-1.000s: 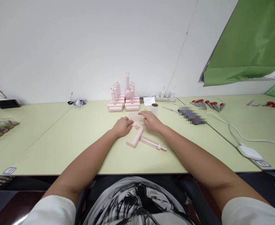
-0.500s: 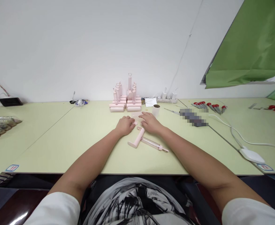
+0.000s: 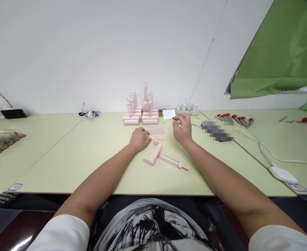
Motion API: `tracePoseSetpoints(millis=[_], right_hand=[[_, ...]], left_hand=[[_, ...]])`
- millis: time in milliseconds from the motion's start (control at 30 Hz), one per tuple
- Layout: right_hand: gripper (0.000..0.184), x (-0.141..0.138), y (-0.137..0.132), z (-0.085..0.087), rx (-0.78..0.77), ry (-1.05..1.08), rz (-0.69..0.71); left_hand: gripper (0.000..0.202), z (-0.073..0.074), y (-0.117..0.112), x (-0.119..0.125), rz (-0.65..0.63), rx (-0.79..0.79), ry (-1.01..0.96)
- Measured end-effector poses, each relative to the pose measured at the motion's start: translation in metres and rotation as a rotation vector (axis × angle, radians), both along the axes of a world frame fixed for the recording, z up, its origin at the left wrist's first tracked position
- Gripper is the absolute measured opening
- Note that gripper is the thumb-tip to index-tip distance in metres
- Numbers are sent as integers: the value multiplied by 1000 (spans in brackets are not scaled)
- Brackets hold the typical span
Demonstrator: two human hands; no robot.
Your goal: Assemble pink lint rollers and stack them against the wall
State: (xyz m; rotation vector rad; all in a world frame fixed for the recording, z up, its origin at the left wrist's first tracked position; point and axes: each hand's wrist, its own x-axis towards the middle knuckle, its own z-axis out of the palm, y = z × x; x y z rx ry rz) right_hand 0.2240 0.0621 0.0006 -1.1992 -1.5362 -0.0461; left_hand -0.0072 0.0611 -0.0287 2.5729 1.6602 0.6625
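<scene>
My left hand [image 3: 138,139] lies on the table with its fingers extended, the tips touching a small pink round cap [image 3: 151,137]. A second round cap [image 3: 160,138] lies just right of it. Behind both is a clear, pale plastic cover [image 3: 155,129]. My right hand [image 3: 182,129] has its fingers curled round a white roll [image 3: 171,130], which it mostly hides. Between my forearms lies a pink T-shaped lint roller frame [image 3: 155,155] with a clear handle [image 3: 170,160] pointing right.
Several pink lint rollers [image 3: 140,118] stand grouped near the wall. A white paper [image 3: 168,114] and a power strip with chargers [image 3: 190,110] are beside them. To the right are red-and-grey tools [image 3: 241,120], a blurred-out dark object [image 3: 217,130] and a white cable [image 3: 267,153].
My right hand has moved right from the caps to the white roll, uncovering the second cap and the clear cover. The left hand stays at its cap.
</scene>
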Motion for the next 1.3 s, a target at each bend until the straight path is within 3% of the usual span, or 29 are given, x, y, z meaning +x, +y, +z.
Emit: tracePoseSetpoints(millis=[100,200,267,433,600,733,800,900,967,1167,1233,1300], right_hand=[[23,11,9,-4,-146,136,-71],[25,13,19,-16,-381,169,-13],[28,11,23,-24,-449,153,22],[30,6,27,-34,-471,116,50],[27,5,22,-30,-471,99,39],[26,2,12,-17,-299,40,-36],[27,-3,5,-12,-280,-45,52],[28,-15,-4,-13,-467,-181,274],[26,-23,-8,-16,-544,-231,337],[29,-28,-9,-22,-567,-238,351],[28,-26,-8,-21,-553,-209,345],[27,-25,-8,-21,-535,-173,337]], left_hand=[[37,0,1,0,21,-33,-8],[37,-1,2,0,9,-44,1],[37,-1,2,1,-1,-46,8],[38,-1,0,2,-23,-45,17],[38,-1,0,2,-33,-42,19],[39,-2,1,1,-31,-39,18],[38,-3,1,1,-30,-36,18],[36,-4,1,0,-40,-30,20],[35,-4,1,0,-46,-26,21],[31,6,-9,2,-91,57,-77],[31,14,-18,2,-127,-6,-138],[44,21,-29,3,-174,-148,-173]])
